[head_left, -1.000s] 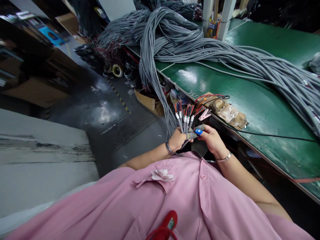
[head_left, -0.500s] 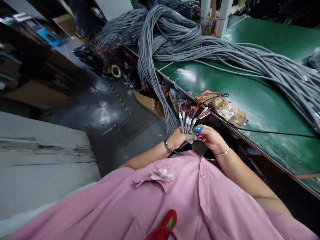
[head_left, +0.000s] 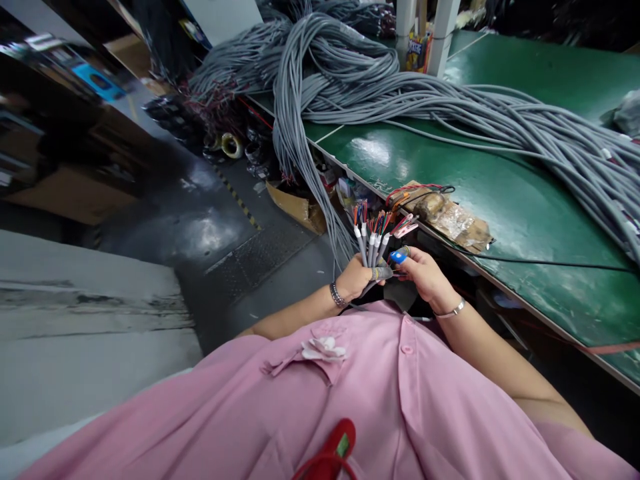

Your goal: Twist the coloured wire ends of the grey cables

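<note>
My left hand (head_left: 357, 277) is closed around several grey cables (head_left: 371, 249), held upright in front of my waist. White bands ring their tops, and thin coloured wires (head_left: 383, 221) fan out above. A grey cover is on the left thumb, which points to the right. Beside it, my right hand (head_left: 424, 275) pinches thin wires (head_left: 397, 273) close to that thumb tip; the fingertips partly hide them. Something blue (head_left: 399, 257) wraps one right fingertip.
A thick bundle of long grey cables (head_left: 430, 100) lies across the green table (head_left: 535, 213) and hangs over its edge. Near that edge sits a taped brown block (head_left: 453, 220) with red and black leads. A cardboard box (head_left: 295, 205) and wire coils (head_left: 231, 145) lie below.
My right hand has shifted slightly at the left thumb, and the thin wires that stuck out below its fingers are now mostly covered. My left hand keeps its hold on the cables.
</note>
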{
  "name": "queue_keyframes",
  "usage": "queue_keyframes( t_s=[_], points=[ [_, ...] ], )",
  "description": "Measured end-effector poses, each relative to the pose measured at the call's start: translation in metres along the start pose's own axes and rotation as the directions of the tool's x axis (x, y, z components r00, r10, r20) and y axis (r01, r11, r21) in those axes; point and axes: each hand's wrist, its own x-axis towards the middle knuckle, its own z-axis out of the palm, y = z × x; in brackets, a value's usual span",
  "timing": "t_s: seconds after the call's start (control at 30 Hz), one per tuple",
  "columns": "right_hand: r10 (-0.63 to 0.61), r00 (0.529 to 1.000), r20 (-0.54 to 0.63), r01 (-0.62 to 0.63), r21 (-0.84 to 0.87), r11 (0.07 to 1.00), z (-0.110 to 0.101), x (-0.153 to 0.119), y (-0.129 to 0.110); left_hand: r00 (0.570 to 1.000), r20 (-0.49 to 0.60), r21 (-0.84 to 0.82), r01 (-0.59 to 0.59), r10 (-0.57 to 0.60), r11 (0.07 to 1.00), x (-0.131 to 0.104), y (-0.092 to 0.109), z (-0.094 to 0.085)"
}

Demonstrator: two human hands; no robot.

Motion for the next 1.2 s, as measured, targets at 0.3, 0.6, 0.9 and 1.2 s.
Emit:
queue_keyframes(
  t_s=[0.3,0.6,0.9,1.2],
  points=[
    [-0.066,0.997,0.029,0.068,-0.049,0.997,-0.011,0.001,0.006,1.0,-0.001,0.031,0.02,-0.02,0.999,0.0,0.001,-0.005],
    [0.021,0.999,0.04,-0.022,0.029,0.999,-0.009,0.001,0.004,1.0,0.015,0.018,0.025,-0.025,1.0,0.001,0.003,-0.003],
    [-0.053,0.993,-0.106,0.051,-0.03,0.998,-0.008,0.006,0.011,0.999,0.039,0.043,0.023,-0.025,0.999,0.002,0.0,-0.006],
    [0.012,0.999,-0.042,0.001,0.298,0.955,-0.028,0.027,0.003,0.987,0.119,-0.118,0.12,-0.106,0.986,0.013,0.029,-0.008]
  ],
)
